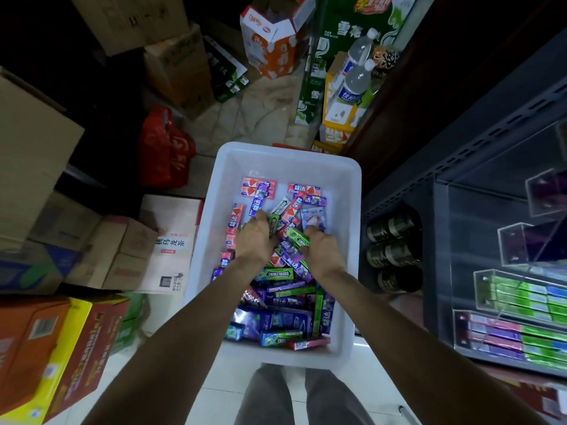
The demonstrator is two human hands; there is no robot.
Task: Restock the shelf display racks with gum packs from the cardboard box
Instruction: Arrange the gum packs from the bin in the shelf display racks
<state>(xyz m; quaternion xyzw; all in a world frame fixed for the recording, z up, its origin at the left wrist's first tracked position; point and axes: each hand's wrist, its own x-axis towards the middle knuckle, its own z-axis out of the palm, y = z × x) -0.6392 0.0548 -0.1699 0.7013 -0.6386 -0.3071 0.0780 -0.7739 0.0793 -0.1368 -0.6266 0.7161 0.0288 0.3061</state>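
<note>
Stockroom floor of pale tile, crowded on the left with stacked cardboard cartons and a red plastic bag; at the far end stand green beer cases and two clear plastic bottles. Centre: a white plastic tub, not a cardboard box, resting on the floor directly ahead of the person's legs. It holds a loose heap of gum packs in purple, green, pink and blue wrappers, several marked DOUBLEMINT; the heap is densest in the near half, while the far end of the tub floor is partly bare.

Both forearms reach down into the tub. The left hand lies knuckles-up on the heap with fingers curled down among the packs; whether it actually grips one cannot be told. The right hand, just beside it, has thumb and fingers curled about a bright green Doublemint pack at the middle of the pile.

Right: a dark metal shelf unit bearing clear acrylic display racks. The two lower tiers hold rows of green and purple gum packs; the upper tiers are too blurred to read. Dark cans sit on a lower shelf, between the tub and the racks.
</note>
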